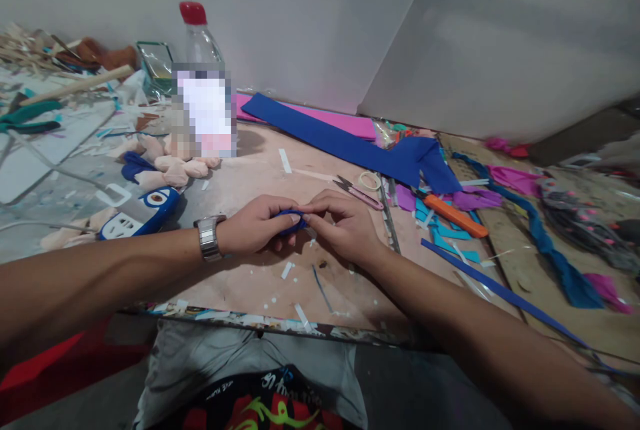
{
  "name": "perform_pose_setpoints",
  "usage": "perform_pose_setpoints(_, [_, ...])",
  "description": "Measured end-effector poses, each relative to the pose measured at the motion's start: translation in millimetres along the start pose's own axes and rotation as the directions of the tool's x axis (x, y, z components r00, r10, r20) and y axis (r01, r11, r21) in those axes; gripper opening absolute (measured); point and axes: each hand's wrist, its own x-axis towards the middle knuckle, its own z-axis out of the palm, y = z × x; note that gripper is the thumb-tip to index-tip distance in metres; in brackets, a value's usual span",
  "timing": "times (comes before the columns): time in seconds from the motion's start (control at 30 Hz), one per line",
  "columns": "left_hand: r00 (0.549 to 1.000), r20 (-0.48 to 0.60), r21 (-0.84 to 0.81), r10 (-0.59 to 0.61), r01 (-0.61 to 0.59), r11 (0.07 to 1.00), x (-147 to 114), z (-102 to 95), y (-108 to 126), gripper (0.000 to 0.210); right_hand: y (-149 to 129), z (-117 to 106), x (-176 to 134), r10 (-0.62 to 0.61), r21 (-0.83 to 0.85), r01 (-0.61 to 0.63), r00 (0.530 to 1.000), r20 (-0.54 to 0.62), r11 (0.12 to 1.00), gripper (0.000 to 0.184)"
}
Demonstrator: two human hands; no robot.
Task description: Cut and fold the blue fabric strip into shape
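Note:
Between my two hands is a small piece of dark blue fabric (289,222), pinched by both at once. My left hand (257,222), with a metal watch (209,238) on its wrist, closes on it with the thumb on top. Thumb and forefinger of my right hand (347,223) press on its right end. Most of the fabric is hidden by the fingers. Just beyond my right hand lie pink-handled thread snips (359,191) and a small roll of tape (369,181). A long blue fabric strip (320,133) stretches across the back of the table.
A blurred phone-like screen (205,110) stands before a red-capped bottle (203,40). Peach fabric pieces (173,167) and a blue-and-white power strip (143,213) are at left. An orange cutter (455,217) lies among scraps at right. Green-handled pliers (33,117) lie far left.

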Motion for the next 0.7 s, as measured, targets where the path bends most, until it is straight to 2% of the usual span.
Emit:
perform_pose_setpoints(0.13, [1.000,-0.003,-0.015,-0.002,0.002,1.000,-0.4,-0.2,0.8,0.030,1.2,-0.5,0.1,-0.015,-0.011,0.016,1.000,0.010,1.000,0.011])
perform_pose_setpoints(0.3, [0.998,-0.025,0.042,0.055,-0.054,0.998,0.2,0.5,2.0,0.036,5.6,0.3,0.3,-0.036,-0.030,0.037,0.999,0.011,0.999,0.013])
perform_pose_setpoints(0.47, [0.998,-0.014,-0.010,0.063,-0.063,0.998,1.0,1.1,0.1,0.043,5.0,-1.3,0.1,-0.063,-0.039,0.064,0.998,0.029,0.997,0.013])
perform_pose_setpoints(0.7, [0.997,-0.040,-0.033,0.067,-0.069,0.997,0.8,0.5,0.0,0.041,0.9,-5.4,-0.1,-0.137,-0.067,0.143,0.987,0.082,0.987,0.030])
